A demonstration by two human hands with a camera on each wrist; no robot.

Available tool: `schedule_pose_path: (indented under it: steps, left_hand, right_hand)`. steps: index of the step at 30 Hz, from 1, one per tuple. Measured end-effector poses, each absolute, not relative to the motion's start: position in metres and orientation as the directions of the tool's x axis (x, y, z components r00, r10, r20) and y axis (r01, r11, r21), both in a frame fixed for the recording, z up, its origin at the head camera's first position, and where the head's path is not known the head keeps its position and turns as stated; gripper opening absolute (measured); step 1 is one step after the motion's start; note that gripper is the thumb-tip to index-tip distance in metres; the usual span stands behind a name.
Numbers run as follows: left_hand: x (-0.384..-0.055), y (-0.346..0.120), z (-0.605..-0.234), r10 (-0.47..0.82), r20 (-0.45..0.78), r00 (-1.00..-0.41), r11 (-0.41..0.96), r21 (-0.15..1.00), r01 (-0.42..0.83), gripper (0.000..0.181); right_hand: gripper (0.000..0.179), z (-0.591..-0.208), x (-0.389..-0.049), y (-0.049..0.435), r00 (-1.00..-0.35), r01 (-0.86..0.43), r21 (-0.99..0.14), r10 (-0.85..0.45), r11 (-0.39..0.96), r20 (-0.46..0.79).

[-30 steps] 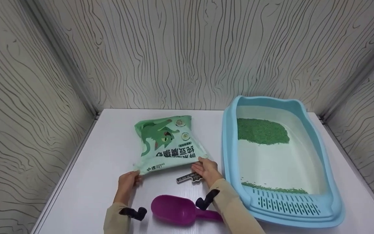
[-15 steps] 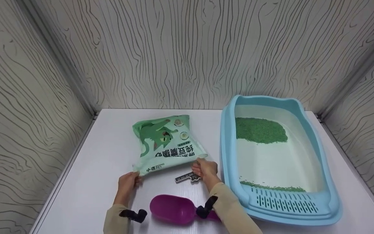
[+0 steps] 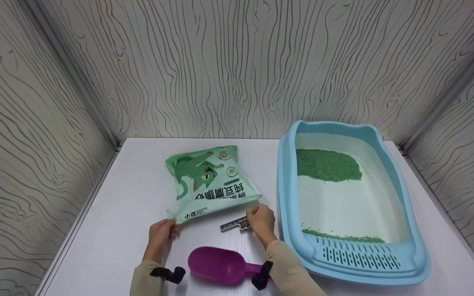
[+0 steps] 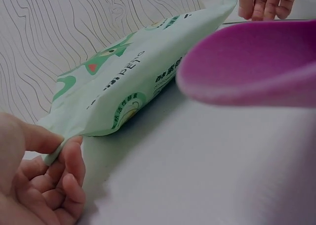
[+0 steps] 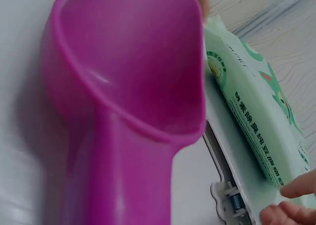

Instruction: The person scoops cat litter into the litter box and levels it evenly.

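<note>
A pale green cat litter bag (image 3: pixel 210 176) with a cat picture lies on the white table. My left hand (image 3: pixel 162 238) pinches its near left corner between thumb and fingers; the left wrist view shows this grip (image 4: pixel 44 170) closely. Beside the near right corner is my right hand (image 3: pixel 263 224), its fingers loosely bent and holding nothing; in the left wrist view they hang apart from the corner. A dark bag clip (image 3: pixel 233 224) with a pale edge lies below the bag, its right end partly hidden by the right hand. Its spring (image 5: pixel 236 201) shows in the right wrist view.
A purple scoop (image 3: pixel 217 265) lies between the forearms, its handle partly behind the right wrist's camera mount. To the right stands a blue litter box (image 3: pixel 284 197) with green litter (image 3: pixel 327 165) at its far end and a thin strip near its grate. Patterned walls enclose the table.
My right hand has let go of the bag's right corner and moved slightly down over the clip's end. The left hand keeps its pinch. The whole view has shifted a little.
</note>
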State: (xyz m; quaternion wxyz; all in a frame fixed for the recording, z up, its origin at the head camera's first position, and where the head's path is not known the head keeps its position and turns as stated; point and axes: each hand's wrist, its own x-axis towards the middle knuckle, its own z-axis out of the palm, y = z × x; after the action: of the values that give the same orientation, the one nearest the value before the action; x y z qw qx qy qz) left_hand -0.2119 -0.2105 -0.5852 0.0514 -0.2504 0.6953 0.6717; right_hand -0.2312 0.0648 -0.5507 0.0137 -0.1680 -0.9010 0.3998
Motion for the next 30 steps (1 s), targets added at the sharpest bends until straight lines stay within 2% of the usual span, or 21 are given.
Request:
schedule_pose_path:
  steps: [3,7,13,16,19,25,30]
  left_hand:
    - [-0.212,-0.210,-0.585,-0.279,-0.399,-0.874,-0.029,0.913,-0.407,0.033]
    - [-0.211,-0.209,-0.584,-0.275,-0.401,-0.874,-0.019,0.911,-0.412,0.032]
    - [-0.209,-0.209,-0.584,-0.276,-0.403,-0.873,0.001,0.908,-0.419,0.034]
    - [-0.208,-0.208,-0.584,-0.271,-0.397,-0.877,-0.029,0.914,-0.404,0.029]
    - [-0.207,-0.207,-0.584,-0.266,-0.395,-0.880,-0.055,0.917,-0.395,0.025]
    - [-0.207,-0.207,-0.584,-0.272,-0.401,-0.875,-0.043,0.913,-0.406,0.031]
    - [-0.208,-0.207,-0.585,-0.275,-0.403,-0.873,-0.039,0.912,-0.408,0.031]
  right_hand:
    - [0.018,-0.550,-0.226,0.064,-0.955,0.286,-0.649,0.265,0.705,-0.133]
    - [0.021,-0.550,-0.220,0.064,-0.956,0.292,-0.596,0.242,0.748,-0.166]
    - [0.028,-0.556,-0.217,0.064,-0.950,0.311,-0.604,0.233,0.734,-0.206]
    - [0.024,-0.557,-0.217,0.064,-0.949,0.314,-0.638,0.238,0.704,-0.205]
    - [0.016,-0.558,-0.218,0.065,-0.945,0.328,-0.700,0.239,0.635,-0.225]
    - [0.012,-0.561,-0.223,0.068,-0.916,0.400,-0.792,0.235,0.460,-0.327]
    - [0.012,-0.561,-0.222,0.068,-0.873,0.482,-0.856,0.186,0.186,-0.451]
